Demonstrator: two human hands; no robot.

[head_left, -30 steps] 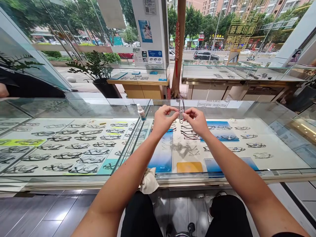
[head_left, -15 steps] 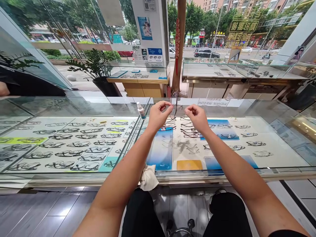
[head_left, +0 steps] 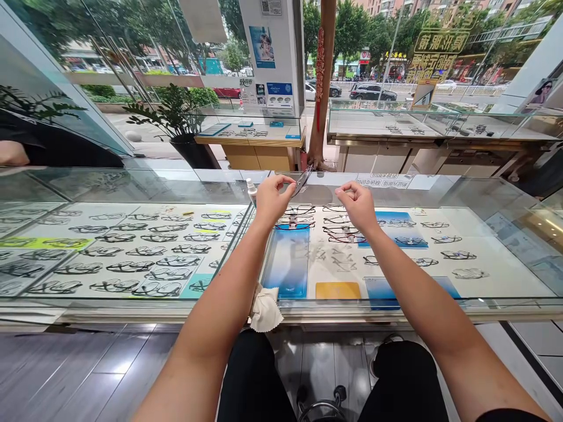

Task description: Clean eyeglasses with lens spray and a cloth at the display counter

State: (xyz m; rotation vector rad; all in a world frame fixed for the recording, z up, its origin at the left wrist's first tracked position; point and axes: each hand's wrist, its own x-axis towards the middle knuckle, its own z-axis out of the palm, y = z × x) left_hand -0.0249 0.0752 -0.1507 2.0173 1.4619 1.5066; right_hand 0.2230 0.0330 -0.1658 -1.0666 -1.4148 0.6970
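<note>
My left hand (head_left: 273, 200) pinches a pair of glasses (head_left: 303, 179) between thumb and fingers, above the glass counter (head_left: 334, 183). The glasses are tilted, one dark-rimmed lens pointing up and to the right; much of the frame is hidden by the fingers. To the right, apart from the glasses, my right hand (head_left: 357, 205) has its fingers curled and thumb and index close together. Whether anything thin sits in that pinch cannot be made out. A white spray bottle (head_left: 251, 189) stands on the counter behind my left hand, partly covered by it.
Inside the counter lie many eyeglass frames (head_left: 132, 266), blue trays (head_left: 288, 258) and a yellow case (head_left: 338, 290). A cream cloth (head_left: 266, 310) hangs over the front edge beside my left forearm. At the far left shows another person's hand (head_left: 13, 153). A potted plant (head_left: 189, 146) stands beyond.
The glasses have gone from nearly upright to tilted, and my left hand has moved slightly left. My right hand has shifted a little to the right, widening the gap between the hands.
</note>
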